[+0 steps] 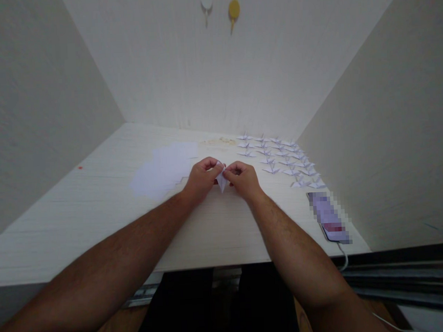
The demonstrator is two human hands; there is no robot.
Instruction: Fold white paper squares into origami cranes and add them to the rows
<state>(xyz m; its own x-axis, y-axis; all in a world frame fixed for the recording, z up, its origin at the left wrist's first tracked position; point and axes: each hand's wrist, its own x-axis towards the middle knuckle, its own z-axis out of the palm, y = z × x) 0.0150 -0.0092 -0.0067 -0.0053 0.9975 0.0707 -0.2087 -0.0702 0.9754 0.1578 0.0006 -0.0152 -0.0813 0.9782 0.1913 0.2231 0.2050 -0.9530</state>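
Observation:
My left hand [201, 176] and my right hand [243, 178] meet over the middle of a pale wooden desk [98, 210]. Both pinch a small folded piece of white paper [221, 181] between their fingertips, its point hanging down toward the desk. The fingers of each hand are curled and closed on the paper. Just left of my left hand lies a loose stack of flat white paper sheets [163, 169].
Several finished white paper cranes [280, 158] stand in rows at the back right of the desk. A phone [328, 216] lies by the right front edge with a white cable [343, 259] running off. Walls enclose the desk on three sides; two hooks [234, 10] hang above.

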